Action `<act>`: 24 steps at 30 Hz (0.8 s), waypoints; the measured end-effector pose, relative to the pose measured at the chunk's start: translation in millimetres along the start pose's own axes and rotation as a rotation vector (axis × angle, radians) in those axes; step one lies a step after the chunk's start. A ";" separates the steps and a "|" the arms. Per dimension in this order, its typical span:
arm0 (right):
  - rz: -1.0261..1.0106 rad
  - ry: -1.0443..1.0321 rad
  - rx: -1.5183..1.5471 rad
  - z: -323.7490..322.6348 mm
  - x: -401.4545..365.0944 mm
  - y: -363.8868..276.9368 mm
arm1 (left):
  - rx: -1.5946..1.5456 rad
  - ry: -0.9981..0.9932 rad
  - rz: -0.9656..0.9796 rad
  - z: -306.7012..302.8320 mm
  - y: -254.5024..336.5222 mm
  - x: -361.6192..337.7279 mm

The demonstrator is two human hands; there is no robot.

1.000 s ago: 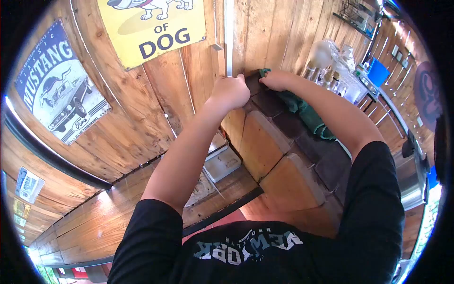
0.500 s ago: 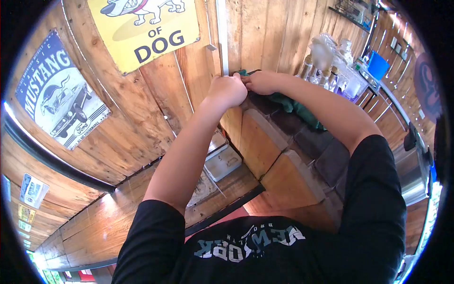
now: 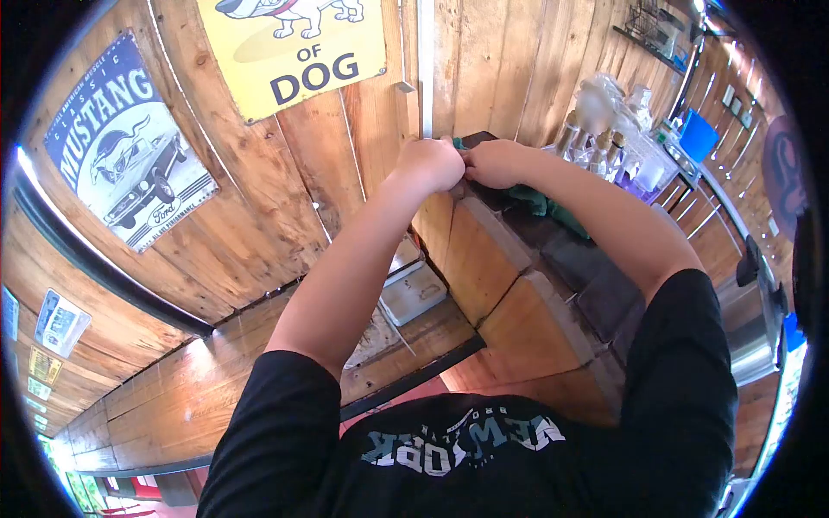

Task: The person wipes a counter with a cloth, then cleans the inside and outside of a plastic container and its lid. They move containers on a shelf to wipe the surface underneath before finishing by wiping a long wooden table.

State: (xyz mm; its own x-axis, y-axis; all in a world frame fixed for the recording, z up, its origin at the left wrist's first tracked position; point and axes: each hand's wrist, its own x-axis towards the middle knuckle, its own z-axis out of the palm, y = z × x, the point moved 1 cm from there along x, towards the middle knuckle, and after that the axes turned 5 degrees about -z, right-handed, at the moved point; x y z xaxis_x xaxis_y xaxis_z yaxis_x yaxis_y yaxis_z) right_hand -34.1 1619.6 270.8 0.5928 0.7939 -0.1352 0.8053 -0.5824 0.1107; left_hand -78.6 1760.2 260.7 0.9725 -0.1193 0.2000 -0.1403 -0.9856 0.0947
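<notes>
At the far end of the dark tiled counter [image 3: 611,298], against the wooden wall, my two hands are close together. My left hand [image 3: 434,164] is closed, its fingers turned away from view, with a bit of green cloth [image 3: 553,210] sticking out just beyond it. Beside it, my right hand [image 3: 499,164] has its fingers bent in toward the left one, pinched at the cloth. The rest of the cloth lies crumpled on the tiles, partly under my right forearm. The exact grip is hidden behind the fingers.
Several bottles [image 3: 598,157] and a clear plastic container [image 3: 637,168] stand to the right of my hands. Lower left of the counter, a white tray [image 3: 414,293] sits on a wooden shelf. A large metal pot [image 3: 749,332] is at the right edge.
The view has shifted slightly, so the wall signs appear farther right and lower-left edges moved. Both hands stay together in the corner; the right hand's fingers have curled in more.
</notes>
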 end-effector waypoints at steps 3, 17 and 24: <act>0.046 -0.041 -0.048 0.6 -4.5 -2.8 | 0.008 -0.005 0.022 -5.1 1.4 -4.2; 0.133 -0.027 -0.136 20.9 -13.4 88.1 | 0.296 -0.194 0.102 -4.9 4.8 3.5; -0.028 0.080 -0.046 21.2 -22.5 39.5 | 0.264 -0.166 0.112 -7.1 4.6 0.5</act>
State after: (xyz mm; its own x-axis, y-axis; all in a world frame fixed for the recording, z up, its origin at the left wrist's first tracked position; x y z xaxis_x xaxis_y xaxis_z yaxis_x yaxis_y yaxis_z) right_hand -15.4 1575.0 257.3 0.5656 0.8224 -0.0605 0.8195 -0.5523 0.1531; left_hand -80.1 1756.4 268.2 0.9738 -0.2255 0.0307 -0.2165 -0.9597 -0.1794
